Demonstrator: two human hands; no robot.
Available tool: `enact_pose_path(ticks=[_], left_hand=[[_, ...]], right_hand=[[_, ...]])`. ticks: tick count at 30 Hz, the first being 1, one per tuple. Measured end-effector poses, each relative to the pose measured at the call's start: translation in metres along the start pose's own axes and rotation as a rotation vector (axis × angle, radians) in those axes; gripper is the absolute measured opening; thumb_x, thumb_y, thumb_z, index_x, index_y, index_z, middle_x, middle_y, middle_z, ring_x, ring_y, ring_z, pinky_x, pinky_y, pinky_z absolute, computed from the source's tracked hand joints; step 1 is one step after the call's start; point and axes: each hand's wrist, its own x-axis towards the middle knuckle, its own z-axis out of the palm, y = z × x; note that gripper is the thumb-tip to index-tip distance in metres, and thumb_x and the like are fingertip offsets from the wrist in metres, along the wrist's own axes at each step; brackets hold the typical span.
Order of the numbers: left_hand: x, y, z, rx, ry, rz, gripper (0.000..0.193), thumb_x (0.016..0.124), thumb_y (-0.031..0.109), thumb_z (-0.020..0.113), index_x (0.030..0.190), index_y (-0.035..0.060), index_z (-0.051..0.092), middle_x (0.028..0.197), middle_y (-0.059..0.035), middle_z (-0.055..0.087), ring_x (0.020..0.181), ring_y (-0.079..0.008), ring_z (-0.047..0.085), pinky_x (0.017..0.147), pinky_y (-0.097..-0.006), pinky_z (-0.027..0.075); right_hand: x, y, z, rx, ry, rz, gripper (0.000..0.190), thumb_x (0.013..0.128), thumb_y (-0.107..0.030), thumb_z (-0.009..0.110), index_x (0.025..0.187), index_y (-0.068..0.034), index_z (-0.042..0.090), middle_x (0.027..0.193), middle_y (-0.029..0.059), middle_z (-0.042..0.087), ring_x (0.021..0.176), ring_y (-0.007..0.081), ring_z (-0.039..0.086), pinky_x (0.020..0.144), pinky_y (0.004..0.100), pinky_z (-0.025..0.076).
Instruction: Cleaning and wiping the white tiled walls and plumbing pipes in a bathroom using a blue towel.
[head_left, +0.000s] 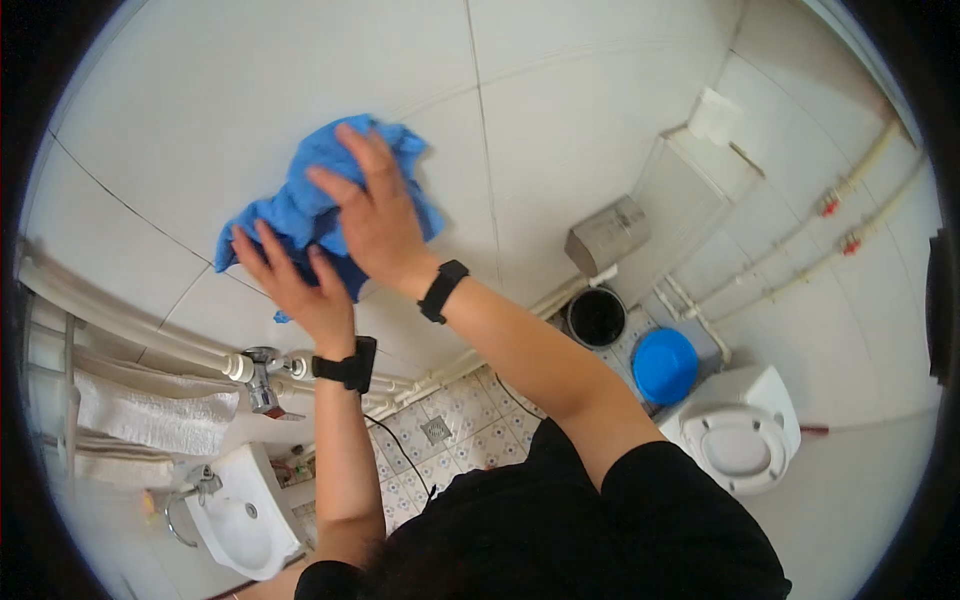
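Note:
A crumpled blue cloth (300, 180) lies against the white tiled wall (555, 97). My right hand (382, 217) presses on its upper right part, fingers spread over the fabric. At the cloth's lower left, my left hand (300, 292) rests with spread fingertips on its edge. Each wrist wears a black band. A small blue piece shows beside my left hand, just below the cloth. Under my left hand, a chrome mixer valve (261, 382) is fixed to white pipes on the wall.
White towels (157, 412) hang on a rack at left, above a white washbasin (247, 517). To the right are a metal paper holder (609, 234), a black bin (597, 318), a blue basin (665, 366), a toilet (739, 450) and pipes with red-handled valves (829, 204). A floor drain (436, 430) lies below.

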Motion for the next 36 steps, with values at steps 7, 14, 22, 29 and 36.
enact_pose_path(ticks=[7,14,22,29,36], left_hand=[[0.006,0.036,0.073,0.124,-0.075,-0.011,0.076,0.078,0.014,0.059,0.148,0.0096,0.029,0.156,-0.0244,0.008,0.141,-0.0496,0.003,0.111,-0.0622,0.004],[0.006,0.043,0.079,0.231,0.036,-0.147,0.075,0.074,0.015,0.060,0.145,0.0195,0.036,0.155,-0.0203,0.015,0.138,-0.0496,0.014,0.110,-0.0637,0.009],[0.007,0.022,0.029,0.270,0.115,-0.067,0.059,0.071,-0.001,0.056,0.129,0.0126,0.056,0.143,-0.0077,0.044,0.122,-0.0317,0.043,0.100,-0.0406,0.040],[0.011,-0.009,-0.073,0.411,0.290,-0.155,0.062,0.065,-0.012,0.049,0.125,0.0014,0.057,0.137,-0.0156,0.048,0.118,-0.0346,0.044,0.104,-0.0430,0.031],[0.037,-0.068,-0.140,0.493,0.329,-0.144,0.064,0.073,-0.009,0.046,0.137,-0.0036,0.040,0.143,-0.0216,0.037,0.128,-0.0415,0.036,0.108,-0.0475,0.027]], right_hand=[[0.027,0.060,-0.042,-0.099,0.041,0.006,0.057,0.075,-0.010,0.050,0.132,-0.017,0.049,0.148,0.0181,0.032,0.135,0.0447,0.025,0.109,0.0629,0.014],[0.034,0.053,-0.042,-0.057,0.000,-0.036,0.053,0.079,-0.013,0.049,0.133,-0.013,0.046,0.147,0.0230,0.031,0.135,0.0464,0.026,0.108,0.0632,0.013],[-0.006,0.035,-0.007,-0.040,-0.058,-0.175,0.044,0.084,-0.009,0.053,0.127,-0.013,0.051,0.139,0.0155,0.044,0.125,0.0393,0.037,0.104,0.0564,0.024],[-0.013,-0.044,0.045,0.355,-0.246,-0.170,0.054,0.077,0.004,0.054,0.130,-0.010,0.051,0.137,0.0171,0.046,0.122,0.0352,0.044,0.104,0.0491,0.032],[0.022,-0.119,0.111,0.578,-0.262,-0.180,0.054,0.078,0.009,0.049,0.130,-0.005,0.050,0.137,0.0198,0.045,0.125,0.0378,0.045,0.104,0.0454,0.035]])
